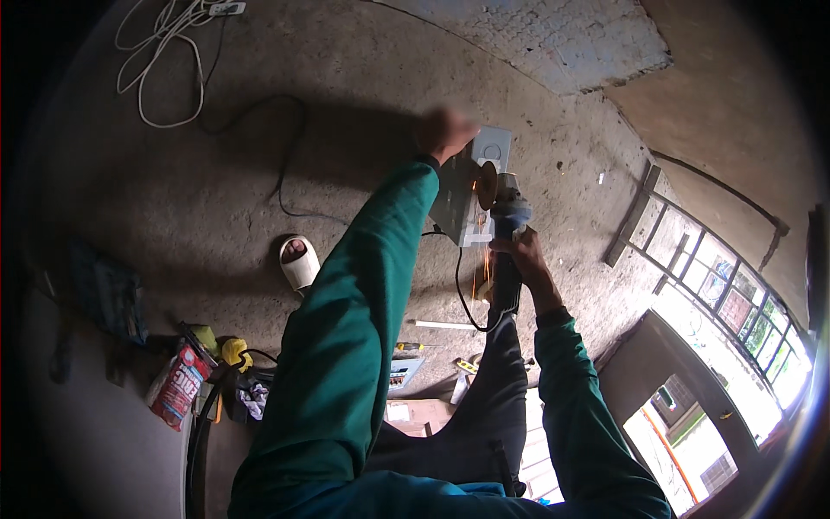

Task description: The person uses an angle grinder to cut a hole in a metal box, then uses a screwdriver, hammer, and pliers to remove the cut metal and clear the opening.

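My left hand (445,134), blurred, is closed on the far corner of a grey metal box (452,206), which stands tilted on the floor. My right hand (523,259) grips the body of an angle grinder (510,213). The grinder's brown disc (487,184) touches the face of the box, and orange sparks stream down from the cut toward me.
Coiled white cable (162,65) lies top left on the concrete floor (225,164). My sandalled foot (297,259) is at left. A red printed bag (176,385) and yellow bundle (235,353) lie lower left. A window (726,294) and open door (640,363) are at right.
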Demonstrator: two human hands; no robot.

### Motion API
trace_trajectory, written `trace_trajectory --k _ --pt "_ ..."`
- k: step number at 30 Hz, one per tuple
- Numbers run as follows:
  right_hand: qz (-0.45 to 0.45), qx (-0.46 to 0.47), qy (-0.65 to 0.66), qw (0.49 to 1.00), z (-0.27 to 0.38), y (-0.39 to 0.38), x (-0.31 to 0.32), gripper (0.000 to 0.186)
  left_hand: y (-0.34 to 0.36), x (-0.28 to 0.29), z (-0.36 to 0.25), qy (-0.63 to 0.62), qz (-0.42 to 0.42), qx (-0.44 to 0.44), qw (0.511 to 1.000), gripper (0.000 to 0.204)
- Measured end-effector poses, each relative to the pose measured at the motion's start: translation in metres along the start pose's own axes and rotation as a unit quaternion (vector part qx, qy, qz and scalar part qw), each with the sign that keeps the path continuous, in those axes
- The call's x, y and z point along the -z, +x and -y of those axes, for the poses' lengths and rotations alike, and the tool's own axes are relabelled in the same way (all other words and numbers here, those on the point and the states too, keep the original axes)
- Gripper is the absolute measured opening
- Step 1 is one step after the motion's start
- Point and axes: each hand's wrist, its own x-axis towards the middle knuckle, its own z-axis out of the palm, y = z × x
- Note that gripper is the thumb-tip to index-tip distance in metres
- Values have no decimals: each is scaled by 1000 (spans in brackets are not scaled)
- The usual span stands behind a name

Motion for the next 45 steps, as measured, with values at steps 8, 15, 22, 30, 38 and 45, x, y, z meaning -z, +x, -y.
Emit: trace_trajectory --k 8,15,22,30,38,45 --pt "40 146 -104 983 -2 -2 0 31 -6 8 -10 11 -4 4 1000 28" --pt "28 6 39 999 5 -2 -6 32 -6 4 -7 29 -21 3 999 26" --pt "25 107 -24 994 9 -28 2 33 -1 -3 -1 35 -26 0 999 25" --pt "-5 -36 111 993 -16 -77 26 21 -12 -21 23 -64 -17 -41 997 35" --pt "-32 -84 224 971 -67 -119 49 28 -196 -63 -6 147 -100 180 967 117" --pt "-57 -116 288 949 -108 -138 77 34 -232 -118 -16 225 -166 204 938 119"
